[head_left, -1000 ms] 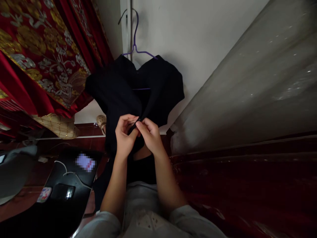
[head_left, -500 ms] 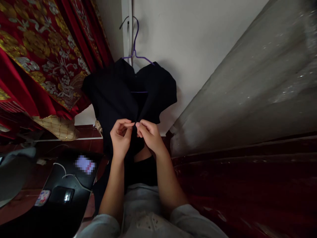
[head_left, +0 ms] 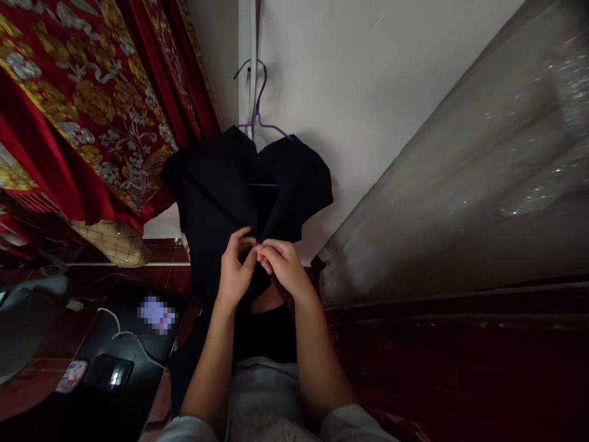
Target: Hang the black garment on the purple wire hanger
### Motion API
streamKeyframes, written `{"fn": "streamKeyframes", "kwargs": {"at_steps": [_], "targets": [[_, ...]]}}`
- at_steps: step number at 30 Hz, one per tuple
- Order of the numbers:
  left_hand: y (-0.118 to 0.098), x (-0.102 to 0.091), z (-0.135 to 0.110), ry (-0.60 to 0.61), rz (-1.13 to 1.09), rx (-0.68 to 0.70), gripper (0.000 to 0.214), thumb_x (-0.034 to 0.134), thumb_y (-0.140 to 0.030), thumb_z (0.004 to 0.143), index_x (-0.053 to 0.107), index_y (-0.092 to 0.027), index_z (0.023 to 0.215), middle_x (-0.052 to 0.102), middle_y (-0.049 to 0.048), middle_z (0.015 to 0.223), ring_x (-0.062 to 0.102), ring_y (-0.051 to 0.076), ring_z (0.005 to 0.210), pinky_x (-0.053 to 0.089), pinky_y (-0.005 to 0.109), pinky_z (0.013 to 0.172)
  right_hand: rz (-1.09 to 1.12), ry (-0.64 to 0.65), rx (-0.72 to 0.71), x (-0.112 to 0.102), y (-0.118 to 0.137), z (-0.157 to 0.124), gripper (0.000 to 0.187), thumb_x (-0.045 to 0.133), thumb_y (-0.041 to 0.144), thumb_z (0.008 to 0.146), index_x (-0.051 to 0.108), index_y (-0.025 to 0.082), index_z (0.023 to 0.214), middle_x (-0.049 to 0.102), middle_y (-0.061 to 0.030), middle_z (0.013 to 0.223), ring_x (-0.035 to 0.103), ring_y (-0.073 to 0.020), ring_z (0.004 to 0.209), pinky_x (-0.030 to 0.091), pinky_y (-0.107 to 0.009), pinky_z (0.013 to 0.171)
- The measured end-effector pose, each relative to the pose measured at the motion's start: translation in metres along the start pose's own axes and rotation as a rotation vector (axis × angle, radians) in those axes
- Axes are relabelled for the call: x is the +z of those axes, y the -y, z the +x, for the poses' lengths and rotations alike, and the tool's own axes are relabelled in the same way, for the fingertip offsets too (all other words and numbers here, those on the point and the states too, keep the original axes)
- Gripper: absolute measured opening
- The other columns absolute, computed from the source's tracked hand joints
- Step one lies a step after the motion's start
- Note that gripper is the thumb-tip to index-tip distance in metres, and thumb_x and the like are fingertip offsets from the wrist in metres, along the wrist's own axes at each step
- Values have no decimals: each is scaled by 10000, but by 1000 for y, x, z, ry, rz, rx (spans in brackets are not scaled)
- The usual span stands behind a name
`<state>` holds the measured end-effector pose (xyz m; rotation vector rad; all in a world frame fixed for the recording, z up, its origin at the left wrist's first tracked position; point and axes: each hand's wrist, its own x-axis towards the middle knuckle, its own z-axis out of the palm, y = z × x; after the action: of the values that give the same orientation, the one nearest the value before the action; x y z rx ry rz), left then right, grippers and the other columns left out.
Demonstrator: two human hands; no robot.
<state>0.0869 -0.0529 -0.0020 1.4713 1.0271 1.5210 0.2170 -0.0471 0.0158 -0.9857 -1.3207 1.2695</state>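
Your left hand (head_left: 235,270) and right hand (head_left: 281,265) each pinch the black shirt (head_left: 216,190) at its opening; keep edges level.

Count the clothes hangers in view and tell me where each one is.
1: the purple hanger hangs on the wall, carrying the black garment. A dark hook beside its hook may belong to a second, hidden one.

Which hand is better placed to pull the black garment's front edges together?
Probably right. The right hand pinches the black garment at its front opening with its fingertips; the left hand grips the facing edge, touching it.
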Motion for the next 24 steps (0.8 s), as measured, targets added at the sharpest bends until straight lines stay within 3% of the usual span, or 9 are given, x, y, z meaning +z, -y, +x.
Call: {"fn": "streamKeyframes", "kwargs": {"at_steps": [6,11,15,20,24], "targets": [[6,5,-1,-69,26,101,356,634,-152,932,557,-214,1274,641,7,884,676,156,844,535,299,868,72,-11,1,7,1,0,304,623,381,833,563,191,604,433,51,466,368,-71,411,238,-239,443],[7,12,-8,-125,129,170,263,616,-117,933,550,-220,1166,629,-4,858,657,151,815,504,279,823,163,-101,70,12,5,5,305,644,407,773,607,170,583,404,51,389,317,-61,357,203,-227,404],[24,23,-7,-138,207,149,349,616,-95,889,462,-232,1171,613,-13,858,641,163,799,489,282,793,196,-180,53,13,38,46,253,601,279,803,597,155,583,411,46,381,308,-49,344,195,-197,381],[47,49,-1,-33,410,89,385,608,-67,869,454,-238,1178,610,-7,831,650,189,805,476,298,798,244,-263,-33,7,102,120,351,523,162,957,517,161,606,372,70,410,253,-23,343,126,-164,364],[40,53,15,142,361,103,359,580,-81,916,463,-235,1219,668,18,887,685,194,831,503,297,796,256,-223,-130,4,111,130,351,524,202,1000,505,174,651,395,70,445,290,-31,367,181,-155,372]]}}
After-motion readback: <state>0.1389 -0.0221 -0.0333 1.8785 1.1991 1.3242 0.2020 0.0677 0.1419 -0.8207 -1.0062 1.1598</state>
